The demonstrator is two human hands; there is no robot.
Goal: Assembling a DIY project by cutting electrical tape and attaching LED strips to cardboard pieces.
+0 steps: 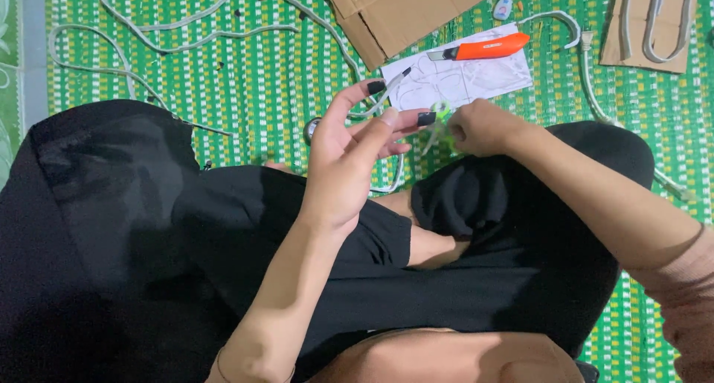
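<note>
Flattened brown cardboard box (394, 11) lies at the top of the green woven mat (245, 78); a second brown cardboard piece (645, 26) sits in the upper right corner.

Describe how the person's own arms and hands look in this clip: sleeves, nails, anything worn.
Both forearms are bare. The left hand has long nails painted black, and a thin bracelet circles that wrist at the bottom edge. The right hand shows no visible nails or rings from this angle. A pale pinkish sleeve covers the right upper arm.
</note>
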